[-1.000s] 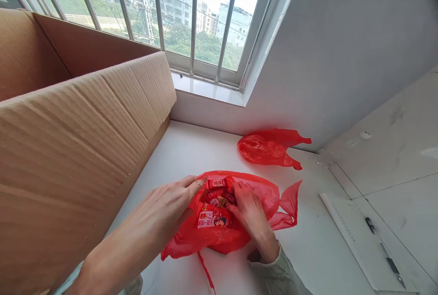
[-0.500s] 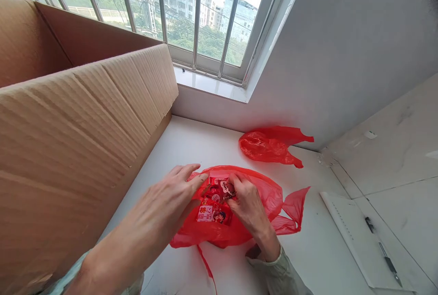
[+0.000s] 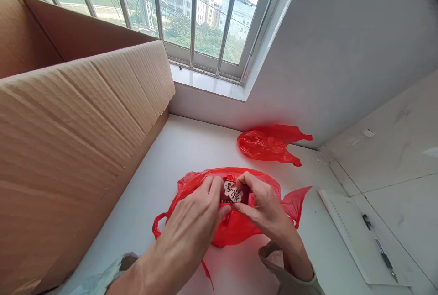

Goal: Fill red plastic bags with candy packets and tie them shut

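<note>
A small dark-red wrapped candy [image 3: 234,193] with white lettering is held between my two hands, above an open red plastic bag [image 3: 227,235]. My left hand [image 3: 196,210] is closed on its left end, thumb and fingers pinched together. At the right end, my right hand [image 3: 265,201] pinches the wrapper between thumb and fingers. Most of what lies inside the bag is hidden behind my hands and the candy. The bag rests on the white tabletop [image 3: 198,142], its handles splayed out to both sides.
A second, crumpled red plastic bag [image 3: 263,146] lies by the wall. On the left stands a large open cardboard box [image 3: 82,149]. To the right are a white notepad [image 3: 349,235] and a pen [image 3: 386,258]. A barred window [image 3: 205,25] is behind.
My right hand has lifted the candy from among the packets in the bag. The left hand, open before, has moved right and closed on the candy's other end.
</note>
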Tool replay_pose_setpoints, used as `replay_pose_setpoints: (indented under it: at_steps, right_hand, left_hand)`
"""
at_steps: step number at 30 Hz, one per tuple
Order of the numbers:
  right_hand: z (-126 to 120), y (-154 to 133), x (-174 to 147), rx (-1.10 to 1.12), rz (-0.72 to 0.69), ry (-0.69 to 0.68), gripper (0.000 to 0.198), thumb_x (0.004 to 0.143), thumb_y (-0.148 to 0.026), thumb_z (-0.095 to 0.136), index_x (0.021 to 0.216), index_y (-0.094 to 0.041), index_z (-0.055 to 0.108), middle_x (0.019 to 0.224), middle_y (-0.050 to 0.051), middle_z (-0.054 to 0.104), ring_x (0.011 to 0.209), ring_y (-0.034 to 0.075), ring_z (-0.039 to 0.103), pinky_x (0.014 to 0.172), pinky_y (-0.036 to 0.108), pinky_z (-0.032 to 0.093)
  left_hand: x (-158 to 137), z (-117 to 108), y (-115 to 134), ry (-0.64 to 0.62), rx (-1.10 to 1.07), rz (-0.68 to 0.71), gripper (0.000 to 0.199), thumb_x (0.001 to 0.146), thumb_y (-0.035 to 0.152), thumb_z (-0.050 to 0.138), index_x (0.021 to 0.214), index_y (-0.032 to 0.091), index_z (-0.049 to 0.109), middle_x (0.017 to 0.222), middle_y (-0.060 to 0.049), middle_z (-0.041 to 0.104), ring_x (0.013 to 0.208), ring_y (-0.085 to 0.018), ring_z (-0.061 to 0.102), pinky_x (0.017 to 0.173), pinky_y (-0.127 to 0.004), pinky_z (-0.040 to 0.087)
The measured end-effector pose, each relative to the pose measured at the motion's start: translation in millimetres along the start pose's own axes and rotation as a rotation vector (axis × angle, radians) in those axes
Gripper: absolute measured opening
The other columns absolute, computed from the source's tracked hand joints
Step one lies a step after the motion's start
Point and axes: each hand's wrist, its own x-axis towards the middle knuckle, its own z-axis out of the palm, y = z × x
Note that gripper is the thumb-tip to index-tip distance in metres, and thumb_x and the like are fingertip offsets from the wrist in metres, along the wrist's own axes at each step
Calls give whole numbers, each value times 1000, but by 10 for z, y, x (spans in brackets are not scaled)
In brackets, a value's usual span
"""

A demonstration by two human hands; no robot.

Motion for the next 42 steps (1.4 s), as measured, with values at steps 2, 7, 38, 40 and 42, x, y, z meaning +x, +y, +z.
replay_pose_setpoints:
  at_steps: [2,7,38,40,42]
  right_hand:
    - [-40,-63,-45,17,-12,15,24,76,-5,60,87,-23,48,79,-6,55,65,10,48,60,20,41]
    - [-61,-162,-136,49,-99,54,33,78,-6,65,100,-27,52,91,-5,61,76,10,58,68,19,47]
    - [-129,-120,-206,-127,95,-221,15,91,-19,57,90,-28,70,86,-4,72,76,15,65,67,25,44]
    - [-127,-72,-193,-201,127,-169,16,92,-20,55,89,-27,69,84,-2,72,74,16,65,65,26,43]
    - [-106,-15,-165,-290,157,-107,18,92,-18,53,87,-25,68,80,0,71,71,17,65,63,26,42]
  left_hand:
    - [146,-74,68,0,-71,-72,16,102,30,38,107,21,50,99,-5,61,81,-20,59,70,-32,48]
    - [338,-145,110,-42,-377,-34,16,98,35,51,90,22,52,83,4,62,74,-14,57,66,-26,43]
    - [123,-297,129,-164,104,92,25,87,-1,45,77,20,54,67,5,53,55,-13,39,52,-28,28]
    - [110,-368,129,28,118,199,23,95,6,45,89,20,63,85,-1,61,72,-15,52,61,-26,40]
    - [107,-435,89,206,195,303,26,98,14,45,88,21,68,108,-7,60,101,-22,53,76,-29,47]
